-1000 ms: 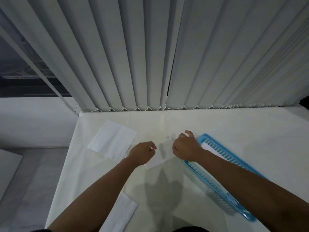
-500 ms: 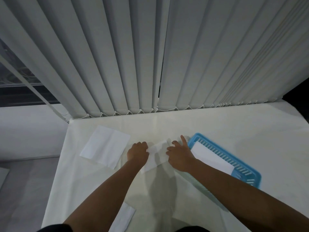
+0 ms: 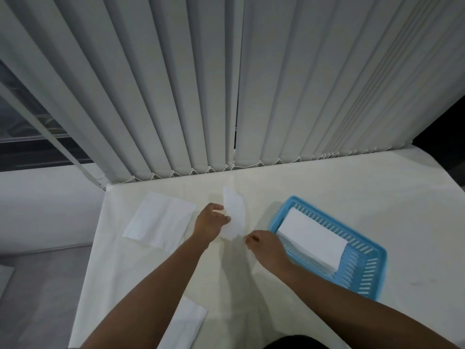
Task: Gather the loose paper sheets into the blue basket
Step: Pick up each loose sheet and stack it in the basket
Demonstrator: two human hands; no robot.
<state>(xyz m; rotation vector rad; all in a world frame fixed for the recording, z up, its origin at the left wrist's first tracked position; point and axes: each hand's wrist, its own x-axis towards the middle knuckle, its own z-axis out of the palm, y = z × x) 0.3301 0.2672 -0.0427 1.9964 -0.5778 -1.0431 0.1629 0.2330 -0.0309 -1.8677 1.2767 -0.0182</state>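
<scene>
The left hand pinches one paper sheet and holds it raised over the surface, just left of the blue basket. The right hand is curled near the sheet's low corner; I cannot tell if it touches it. A paper stack lies in the basket. A near sheet is partly hidden by the forearm and cut off below.

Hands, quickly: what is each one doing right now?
Left hand: holds the lifted paper sheet.
Right hand: fingers curled at the sheet's lower corner; whether it grips cannot be told.
</scene>
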